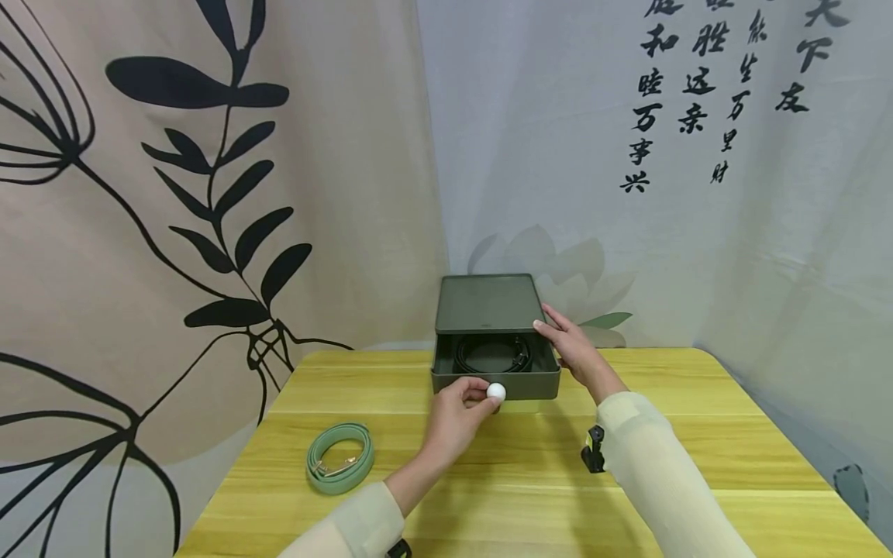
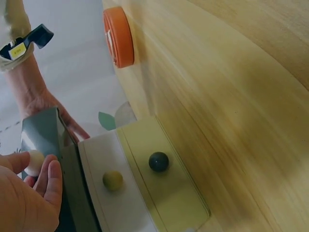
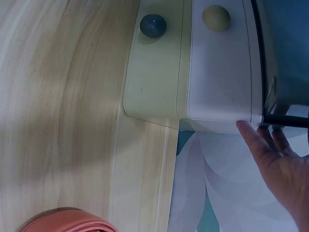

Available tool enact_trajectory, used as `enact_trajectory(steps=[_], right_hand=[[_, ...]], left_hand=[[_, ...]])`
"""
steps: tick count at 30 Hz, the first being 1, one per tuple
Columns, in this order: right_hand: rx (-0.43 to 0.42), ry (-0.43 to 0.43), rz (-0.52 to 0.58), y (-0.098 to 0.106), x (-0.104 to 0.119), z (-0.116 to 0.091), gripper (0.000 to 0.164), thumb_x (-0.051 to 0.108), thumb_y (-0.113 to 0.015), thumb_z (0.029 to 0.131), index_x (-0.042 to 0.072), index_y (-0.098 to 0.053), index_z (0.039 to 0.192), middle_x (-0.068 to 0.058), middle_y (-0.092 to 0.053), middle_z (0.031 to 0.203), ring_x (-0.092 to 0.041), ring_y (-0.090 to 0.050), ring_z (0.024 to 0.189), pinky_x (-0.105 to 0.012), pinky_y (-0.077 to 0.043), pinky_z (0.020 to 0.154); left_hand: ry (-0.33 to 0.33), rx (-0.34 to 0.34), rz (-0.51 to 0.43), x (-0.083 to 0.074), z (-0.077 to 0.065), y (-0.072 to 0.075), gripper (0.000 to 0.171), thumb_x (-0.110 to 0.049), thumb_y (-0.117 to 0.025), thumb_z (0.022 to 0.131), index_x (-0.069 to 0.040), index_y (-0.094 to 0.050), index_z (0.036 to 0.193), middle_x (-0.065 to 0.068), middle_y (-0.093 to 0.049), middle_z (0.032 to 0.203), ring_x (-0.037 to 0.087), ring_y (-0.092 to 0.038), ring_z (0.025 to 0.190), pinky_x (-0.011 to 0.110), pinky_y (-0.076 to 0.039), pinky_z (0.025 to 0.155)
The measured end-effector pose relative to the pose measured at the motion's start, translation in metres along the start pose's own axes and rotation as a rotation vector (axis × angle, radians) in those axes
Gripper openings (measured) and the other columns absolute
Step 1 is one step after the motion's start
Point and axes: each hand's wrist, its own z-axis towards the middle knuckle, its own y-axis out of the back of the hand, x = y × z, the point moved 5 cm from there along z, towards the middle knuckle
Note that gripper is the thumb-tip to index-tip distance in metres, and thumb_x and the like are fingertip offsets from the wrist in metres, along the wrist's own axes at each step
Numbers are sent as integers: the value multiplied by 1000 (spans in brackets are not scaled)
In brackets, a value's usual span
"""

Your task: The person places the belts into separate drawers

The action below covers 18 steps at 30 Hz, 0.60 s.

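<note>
A small drawer cabinet [image 1: 486, 302] with a dark green top stands at the back of the table. Its dark green top drawer [image 1: 512, 387] is pulled out, showing a coiled black cable [image 1: 525, 358] inside. My left hand [image 1: 449, 422] pinches the round white knob [image 1: 496, 391] on that drawer's front between thumb and fingers. Against the cabinet's right side rests my right hand [image 1: 577, 353], fingers extended, thumb at the top edge. Below, the wrist views show a white drawer [image 3: 219, 72] with a yellowish knob [image 2: 113, 180] and a pale green drawer [image 2: 181, 193] with a dark knob [image 2: 159, 161].
A rolled mint-green belt [image 1: 359, 469] lies on the wooden table [image 1: 279, 511] at left. Beyond the cabinet's other side sits an orange roll [image 2: 124, 36], out of sight in the head view. A printed curtain [image 1: 363, 155] hangs close behind the table.
</note>
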Motion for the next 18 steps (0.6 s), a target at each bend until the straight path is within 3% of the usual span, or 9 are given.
enact_trajectory(steps=[18], right_hand=[[4, 18, -6, 3, 1, 2, 67, 41, -50, 104, 30, -15, 160, -16, -13, 164, -40, -12, 148, -73, -20, 107]], left_hand=[[-5, -34, 53, -2, 9, -4, 18, -15, -76, 89, -6, -70, 104, 0, -72, 90, 11, -68, 80, 26, -57, 69]])
